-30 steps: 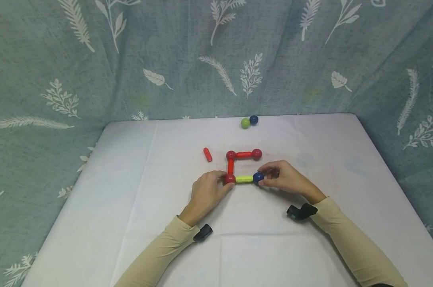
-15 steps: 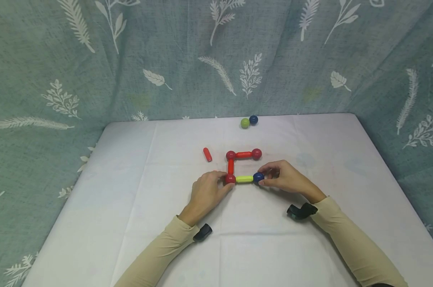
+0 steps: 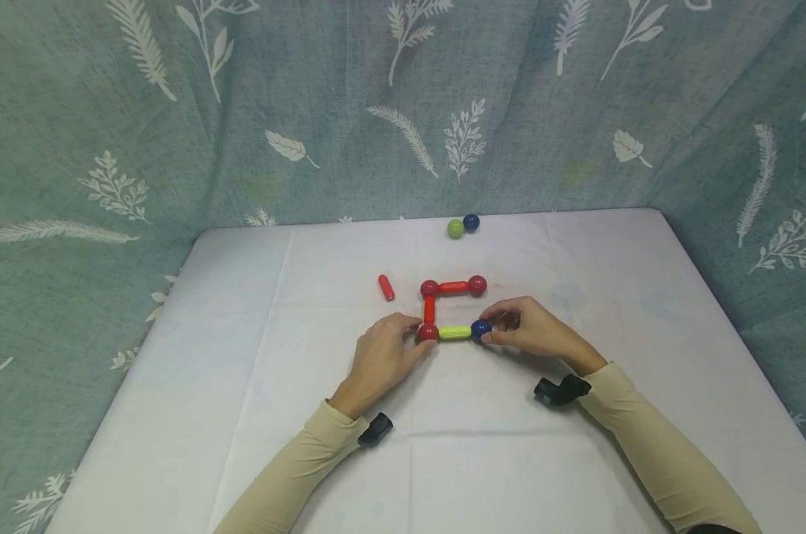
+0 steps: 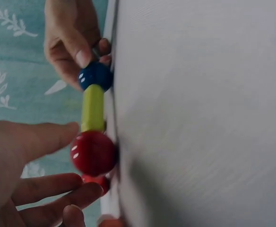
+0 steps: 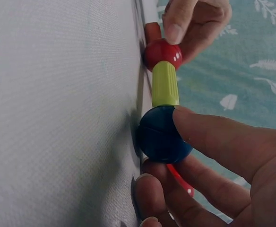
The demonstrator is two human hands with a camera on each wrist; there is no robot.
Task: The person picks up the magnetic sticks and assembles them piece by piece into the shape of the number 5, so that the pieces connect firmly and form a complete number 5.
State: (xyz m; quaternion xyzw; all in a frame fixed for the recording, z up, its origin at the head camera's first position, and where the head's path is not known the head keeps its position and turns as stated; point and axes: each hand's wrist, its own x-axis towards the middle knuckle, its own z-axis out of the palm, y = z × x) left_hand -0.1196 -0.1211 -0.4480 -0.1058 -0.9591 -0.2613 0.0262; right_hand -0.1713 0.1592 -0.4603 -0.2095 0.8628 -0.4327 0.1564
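A three-sided frame of balls and rods lies on the white tablecloth. Its near side is a yellow-green ribbed rod [image 3: 454, 333] between a red ball [image 3: 428, 333] and a blue ball [image 3: 480, 330]. From that red ball a red rod [image 3: 429, 310] runs back to a second red ball [image 3: 429, 288]. Another red rod [image 3: 453, 287] joins this to a third red ball [image 3: 477, 285]. My left hand [image 3: 381, 357] holds the near red ball between thumb and fingers. My right hand [image 3: 539, 330] pinches the blue ball, its thumb [image 5: 209, 130] against the ball's side in the right wrist view.
A loose red rod [image 3: 385, 287] lies left of the frame. Farther back, near the table's far edge, a green ball [image 3: 455, 228] and another blue ball [image 3: 471, 222] sit side by side. A patterned curtain [image 3: 349, 133] hangs behind the table. Each wrist carries a small black camera [image 3: 376, 430].
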